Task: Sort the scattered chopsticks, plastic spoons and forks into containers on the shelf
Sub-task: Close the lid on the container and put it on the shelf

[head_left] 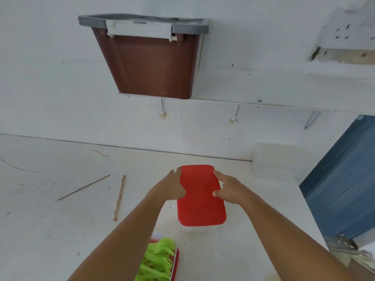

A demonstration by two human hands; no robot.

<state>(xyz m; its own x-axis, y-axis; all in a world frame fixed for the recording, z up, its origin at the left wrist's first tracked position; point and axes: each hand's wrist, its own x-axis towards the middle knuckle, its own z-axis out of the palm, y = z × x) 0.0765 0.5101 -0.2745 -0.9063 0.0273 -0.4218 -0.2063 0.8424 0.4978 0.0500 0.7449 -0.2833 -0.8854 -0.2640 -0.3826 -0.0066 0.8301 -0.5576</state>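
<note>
- Since the red lid (200,201) is clasped at its two long edges, the left hand (174,187) curled round one side and the right hand (229,189) pinching the other with the thumb on top, the clear box (194,228) beneath it is judged light, stiff plastic. Whether it is lifted or rested on the tabletop (50,230) cannot be told.
- The lid is expected to be smooth and a little slippery. If it is only pressed on, it could come away, so a hold lower on the box walls is judged safer.
- Green plastic forks (160,258) are piled in a red-rimmed container (176,264) beside the left forearm, nearer the body than the hands. They are judged light, springy and easily scattered.
- A dark chopstick (84,187) and a pale chopstick (119,197) are left loose, well to the left of the left hand and apart from each other. Both are judged thin, rigid and prone to roll, so they are best pinched mid-length.
- The tabletop is seen to be white, flat, hard and scuffed.
- Above and beyond the hands, a brown bin (154,63) with a grey rim is stood on a white shelf (284,102), which is carried on metal brackets (234,114) against a white wall (50,78). A blue panel (345,179) is seen to the right of the right hand.
</note>
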